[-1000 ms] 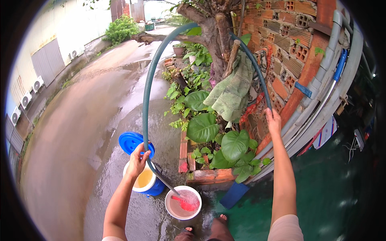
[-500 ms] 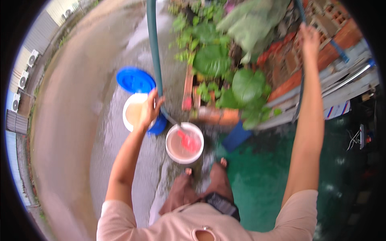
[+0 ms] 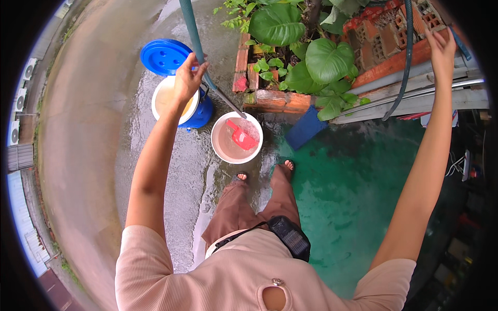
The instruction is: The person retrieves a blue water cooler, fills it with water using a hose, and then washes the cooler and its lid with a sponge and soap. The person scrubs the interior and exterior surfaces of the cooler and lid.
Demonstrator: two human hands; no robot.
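My left hand (image 3: 188, 80) is closed around a green hose (image 3: 190, 31), up beside the blue container. The hose's grey end slopes down to the rim of a white bucket (image 3: 215, 140), where the water is churned and bubbly. A red plastic scoop (image 3: 243, 137) lies in that bucket. At the far right, my right hand (image 3: 442, 49) is raised with its fingers apart, holding nothing. Beside it hangs a dark hose (image 3: 407, 57), apart from the fingers. Just left of the bucket stands a blue container (image 3: 201, 115) with a white inner rim and murky liquid inside.
Behind the blue container lies a round blue lid (image 3: 165, 58). A brick-edged planter (image 3: 282, 99) with broad leaves (image 3: 327, 61) borders the bucket's far side. A blue slab (image 3: 306, 129) leans against it. Underfoot, wet grey concrete (image 3: 179, 207) meets green floor (image 3: 353, 192).
My right hand has let go of the dark hose and moved right, its fingers spreading. The view has shifted, so the buckets sit higher. My left hand stays on the hose.
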